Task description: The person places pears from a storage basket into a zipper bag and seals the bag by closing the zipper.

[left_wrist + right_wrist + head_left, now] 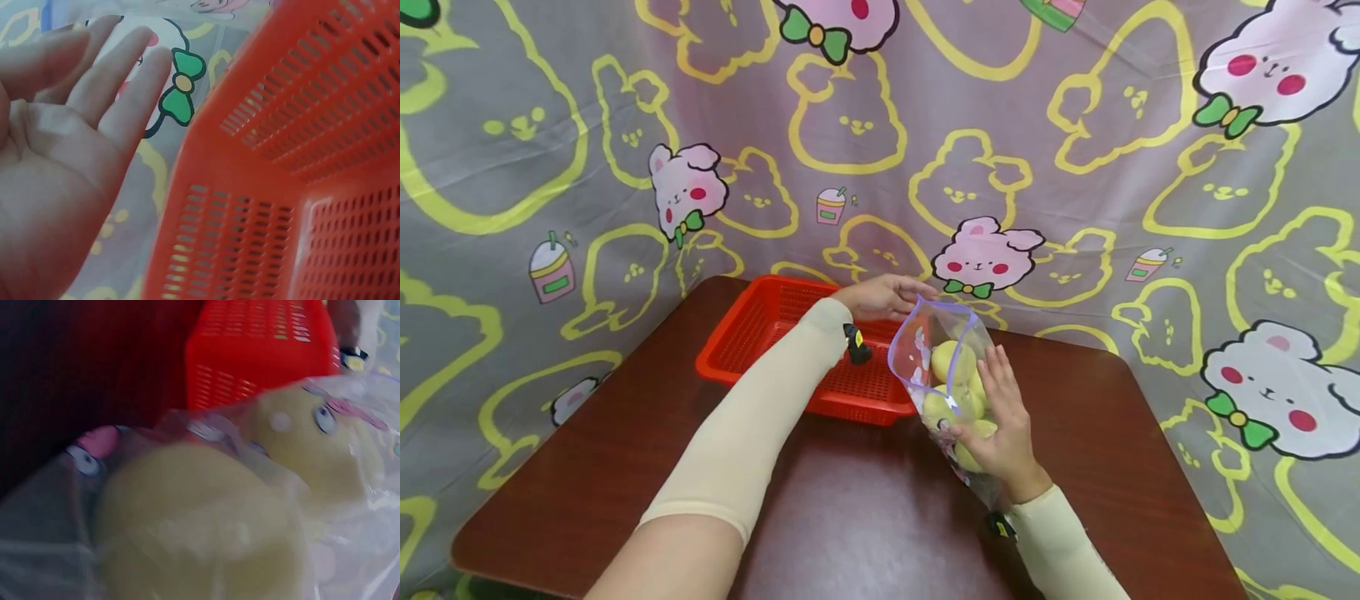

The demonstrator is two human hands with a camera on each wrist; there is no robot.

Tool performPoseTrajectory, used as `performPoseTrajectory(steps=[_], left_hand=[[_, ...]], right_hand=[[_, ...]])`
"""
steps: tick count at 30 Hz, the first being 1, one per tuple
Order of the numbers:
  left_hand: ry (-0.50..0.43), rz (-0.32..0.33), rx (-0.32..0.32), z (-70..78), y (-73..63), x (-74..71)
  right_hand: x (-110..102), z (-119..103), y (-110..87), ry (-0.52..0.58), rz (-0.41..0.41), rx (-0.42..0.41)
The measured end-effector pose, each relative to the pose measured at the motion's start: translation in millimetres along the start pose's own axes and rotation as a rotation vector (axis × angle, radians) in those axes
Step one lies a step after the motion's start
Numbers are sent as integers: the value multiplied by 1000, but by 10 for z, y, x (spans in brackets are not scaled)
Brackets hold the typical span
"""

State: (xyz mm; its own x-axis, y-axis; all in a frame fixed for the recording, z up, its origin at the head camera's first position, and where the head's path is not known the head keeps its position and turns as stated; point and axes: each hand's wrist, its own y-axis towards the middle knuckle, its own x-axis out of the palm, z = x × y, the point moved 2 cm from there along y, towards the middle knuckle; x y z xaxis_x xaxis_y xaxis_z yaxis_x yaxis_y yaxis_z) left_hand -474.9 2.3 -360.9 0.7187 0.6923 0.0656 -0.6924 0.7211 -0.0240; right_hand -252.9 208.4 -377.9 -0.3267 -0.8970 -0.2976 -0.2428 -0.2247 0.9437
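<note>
A clear zip bag (919,342) with a purple-edged mouth and printed cartoon figures leans open toward the left. Several round yellow-green fruits (953,362) fill it; one looms large through the film as a fruit (200,519) in the right wrist view. My right hand (1009,433) holds the bag from its right side, thumb at the front and fingers along the far side. Beside the bag's upper rim, my left hand (883,297) reaches over the basket's far right edge. Its fingers (134,94) extend loosely, and the palm holds nothing.
A red perforated plastic basket (857,411) stands left of the bag, its inside visible under my left forearm. Both rest by a dark brown table (850,500) with rounded corners. A patterned curtain (865,108) hangs close behind the table and along its sides.
</note>
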Motion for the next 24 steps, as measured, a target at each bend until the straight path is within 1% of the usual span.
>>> performPoseTrajectory(steps=[4,9,13,18,24], left_hand=[[-90,6,4,-62,20,8],[-121,19,9,-106,40,6],[-161,31,13,-137,80,1],[-215,62,30,-148,109,-7],[-260,56,58,-147,131,-8]], right_hand=[[74,-24,-40,-19,26,-27],[135,-18,-48,-17,107,-84],[166,14,-54,-16,159,-131],[190,36,-47,-31,188,-160],[197,49,-51,-29,202,-157]])
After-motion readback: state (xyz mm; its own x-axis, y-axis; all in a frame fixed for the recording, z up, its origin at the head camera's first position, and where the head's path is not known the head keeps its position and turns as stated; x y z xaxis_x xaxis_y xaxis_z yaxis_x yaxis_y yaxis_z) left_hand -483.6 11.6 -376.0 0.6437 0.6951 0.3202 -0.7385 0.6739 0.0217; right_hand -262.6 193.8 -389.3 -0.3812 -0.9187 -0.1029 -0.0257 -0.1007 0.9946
